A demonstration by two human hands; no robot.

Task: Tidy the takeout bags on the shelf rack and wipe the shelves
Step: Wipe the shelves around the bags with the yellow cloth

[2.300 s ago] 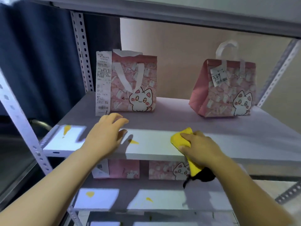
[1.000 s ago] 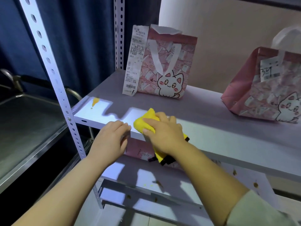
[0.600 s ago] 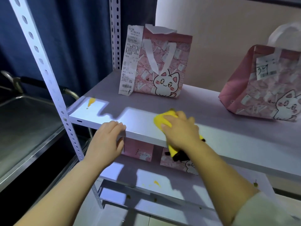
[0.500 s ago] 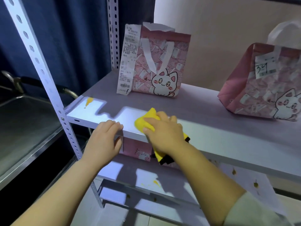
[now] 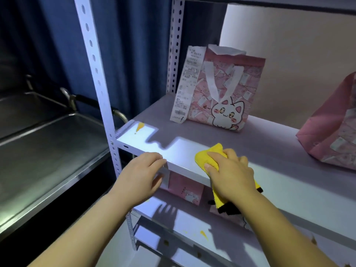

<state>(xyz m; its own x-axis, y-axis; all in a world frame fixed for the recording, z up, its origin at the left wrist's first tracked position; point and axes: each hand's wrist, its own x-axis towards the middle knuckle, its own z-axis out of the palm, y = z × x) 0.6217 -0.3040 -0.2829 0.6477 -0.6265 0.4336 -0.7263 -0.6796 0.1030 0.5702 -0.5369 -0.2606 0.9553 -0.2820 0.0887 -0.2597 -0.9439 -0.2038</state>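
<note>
My right hand [image 5: 230, 175] grips a yellow cloth [image 5: 207, 158] and presses it on the front part of the white shelf [image 5: 279, 157]. My left hand [image 5: 141, 175] rests on the shelf's front edge, fingers curled over the lip. A pink cat-print takeout bag [image 5: 226, 97] with a long receipt stands upright at the back left. A second pink bag [image 5: 331, 130] sits at the right, partly cut off. A yellow stain [image 5: 139, 127] marks the shelf's left corner.
More pink bags [image 5: 185, 190] sit on the lower shelf [image 5: 185, 224], which has yellow spots. Perforated white uprights [image 5: 96, 78] frame the rack's left side. A steel cart [image 5: 42, 149] stands to the left before a dark blue curtain.
My right hand wiped the cloth back and forth along the shelf front, ending slightly right of half a second ago. My left hand stayed on the shelf edge.
</note>
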